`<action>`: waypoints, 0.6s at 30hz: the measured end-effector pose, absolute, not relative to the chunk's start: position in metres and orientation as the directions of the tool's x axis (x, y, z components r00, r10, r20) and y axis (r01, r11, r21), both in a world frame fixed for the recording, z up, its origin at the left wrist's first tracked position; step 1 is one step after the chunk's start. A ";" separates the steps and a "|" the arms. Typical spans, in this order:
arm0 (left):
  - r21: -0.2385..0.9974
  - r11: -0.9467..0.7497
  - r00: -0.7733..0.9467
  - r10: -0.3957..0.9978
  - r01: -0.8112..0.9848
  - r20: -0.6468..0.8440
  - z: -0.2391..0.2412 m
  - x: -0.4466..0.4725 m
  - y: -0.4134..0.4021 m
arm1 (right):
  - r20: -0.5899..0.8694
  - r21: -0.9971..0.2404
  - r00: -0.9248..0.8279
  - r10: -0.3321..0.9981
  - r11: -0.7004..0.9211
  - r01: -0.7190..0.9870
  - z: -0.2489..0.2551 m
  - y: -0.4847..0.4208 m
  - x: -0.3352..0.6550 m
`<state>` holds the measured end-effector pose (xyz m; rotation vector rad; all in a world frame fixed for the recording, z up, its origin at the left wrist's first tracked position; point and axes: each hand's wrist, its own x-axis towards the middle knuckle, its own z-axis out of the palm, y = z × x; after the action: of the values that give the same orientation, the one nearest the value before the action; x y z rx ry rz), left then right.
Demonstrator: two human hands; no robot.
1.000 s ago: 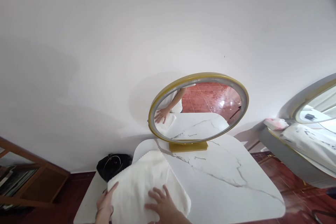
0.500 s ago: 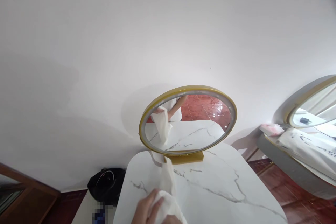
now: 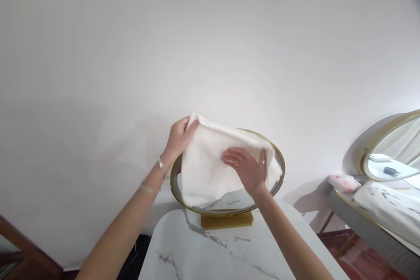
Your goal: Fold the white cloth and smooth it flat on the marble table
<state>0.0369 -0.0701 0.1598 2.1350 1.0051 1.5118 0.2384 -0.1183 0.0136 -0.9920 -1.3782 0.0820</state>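
Observation:
A white cloth (image 3: 210, 166) hangs spread in front of the oval gold-framed mirror (image 3: 280, 179), covering most of its glass. My left hand (image 3: 180, 138) pinches the cloth's upper left corner between thumb and fingers, just beyond the mirror's upper left rim. Against the cloth's right half, my right hand (image 3: 249, 168) reaches with its fingers stretched out and thumb apart. Whether its palm presses the cloth onto the glass is hidden. The mirror's gold base (image 3: 226, 221) rests on the white marble-patterned table (image 3: 203, 256).
To the right, a second gold-rimmed mirror (image 3: 393, 153) stands above another table, where a pink-and-white packet (image 3: 344, 183) and a white printed bag (image 3: 387, 205) lie. A black bag (image 3: 136, 253) shows partly at lower left. Behind everything rises a pale wall (image 3: 210, 43).
The cloth has gone from bunched low over the table to spread before the mirror. Both hands have risen and reached forward; the left now grips its corner.

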 end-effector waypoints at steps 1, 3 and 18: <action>0.645 -0.669 0.205 0.735 0.369 0.646 0.166 0.045 -0.055 | 0.744 -0.667 0.274 0.609 0.662 0.341 0.029 -0.114 0.242; 0.666 -0.601 0.219 0.792 0.442 0.570 0.170 0.057 -0.029 | 0.709 -0.689 0.371 0.600 0.700 0.187 0.050 -0.110 0.244; -0.131 -0.749 0.513 0.305 0.649 0.803 0.107 0.116 -0.041 | 0.941 -0.164 0.143 0.307 0.044 0.985 0.026 -0.098 0.267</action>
<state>0.1161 -0.0411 0.1065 3.0820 1.0336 1.4780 0.2671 -0.0980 0.0259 -1.4460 -1.3391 -0.8801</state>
